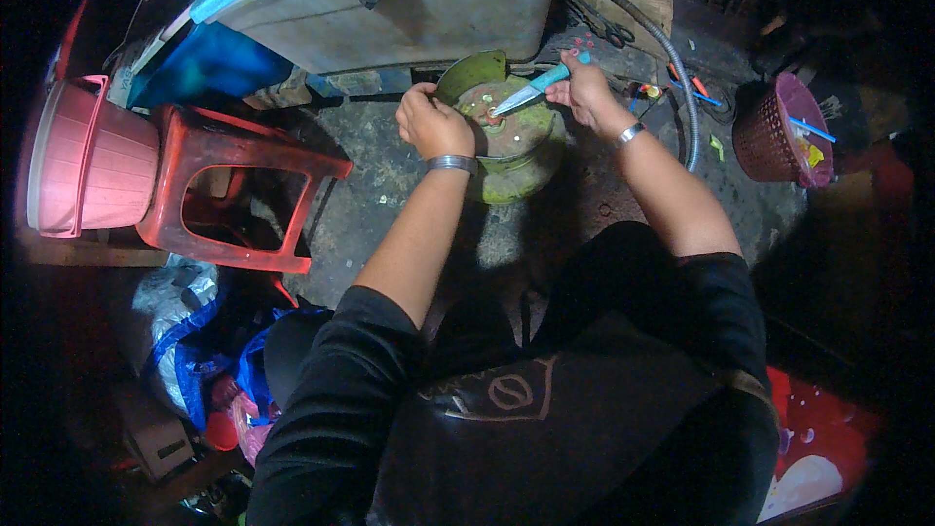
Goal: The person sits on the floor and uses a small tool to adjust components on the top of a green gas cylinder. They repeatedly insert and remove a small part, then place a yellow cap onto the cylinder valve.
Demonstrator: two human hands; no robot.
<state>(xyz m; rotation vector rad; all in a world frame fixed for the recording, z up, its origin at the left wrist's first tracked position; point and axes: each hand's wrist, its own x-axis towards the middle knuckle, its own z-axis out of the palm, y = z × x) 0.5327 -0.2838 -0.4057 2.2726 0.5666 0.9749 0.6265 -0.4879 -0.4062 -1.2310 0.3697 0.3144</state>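
A green gas cylinder (pixel 511 187) with a raised collar stands on the floor ahead of me. Its top looks dusty or rusty, with a small valve in the middle. My left hand (pixel 435 125) is closed round the left side of the collar, with the fingertips partly hidden. From the right, my right hand (pixel 587 95) grips the teal handle of a knife (pixel 526 95) with a pale, pointed metal blade. Its tip reaches down to the valve, apparently touching it. Small light bits lie on the cylinder's top.
To the left, a pink bucket (pixel 97 161) sits by a red plastic stool (pixel 234 253). A large pale panel (pixel 429 15) stands behind the cylinder. A grey corrugated hose (pixel 692 107) curves along the right, near scissors (pixel 614 34) and a purple perforated basket (pixel 765 141). Bags (pixel 180 331) lie lower left.
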